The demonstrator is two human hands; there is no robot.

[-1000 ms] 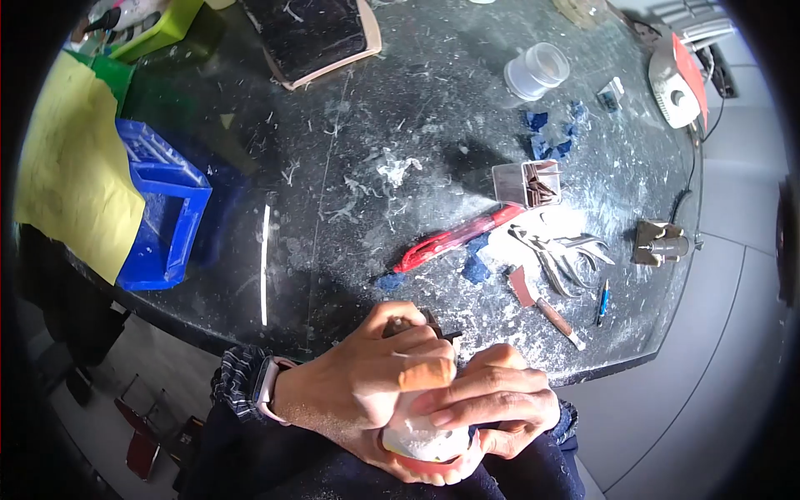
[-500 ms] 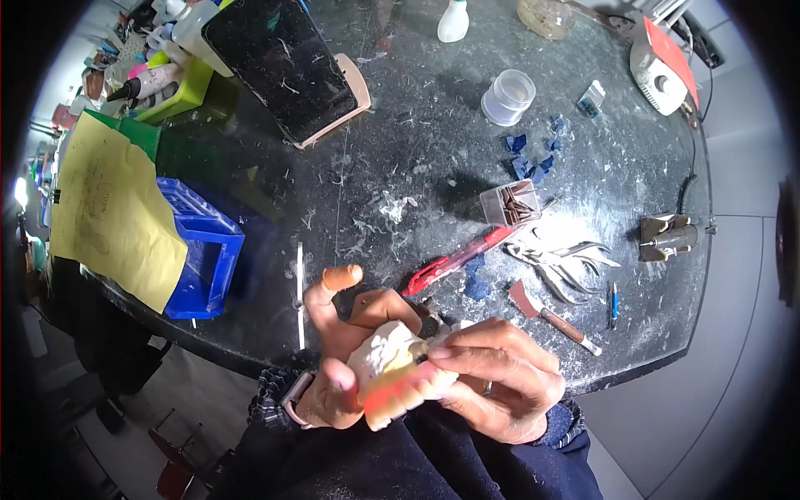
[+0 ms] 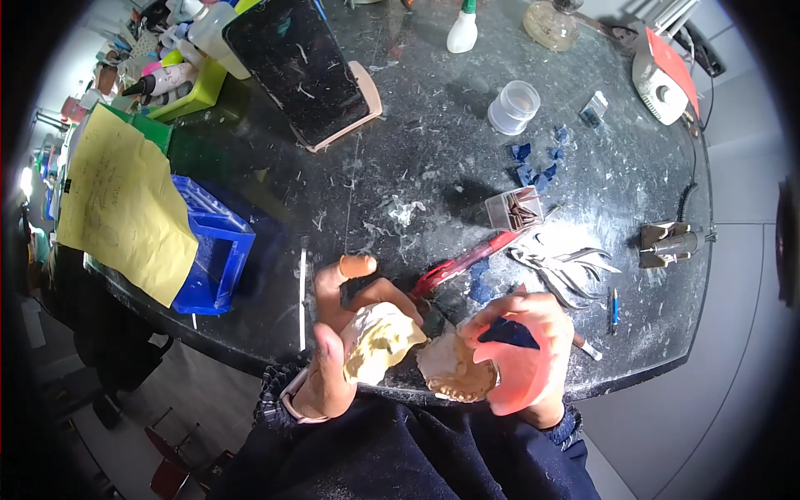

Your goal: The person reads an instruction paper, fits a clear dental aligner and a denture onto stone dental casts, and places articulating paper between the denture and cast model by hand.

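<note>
My left hand point(image 3: 331, 371) is closed around a whitish-yellow plaster dental cast point(image 3: 379, 342), which it holds above the table's front edge. An orange cover sits on its raised index fingertip. My right hand point(image 3: 548, 329) grips a pink denture point(image 3: 510, 373), its smooth pink side showing and its teeth out of sight. The denture is apart from the left hand's cast. Between the hands, a second, brownish plaster cast point(image 3: 458, 367) with a row of teeth is at the table edge, close to my right fingers.
Beyond my hands lie a red pen point(image 3: 467, 262), pliers point(image 3: 562, 271) and a clear box of brown sticks point(image 3: 514, 208). A blue bin point(image 3: 212, 258) and yellow paper point(image 3: 125, 208) are on the left. A tablet point(image 3: 296, 71) stands behind. Plaster scraps and blue flakes point(image 3: 533, 171) dot the dark table point(image 3: 400, 150).
The denture has come off the left hand's cast and moved right in my right hand, turning so its teeth no longer show. The brownish cast between the hands is now visible.
</note>
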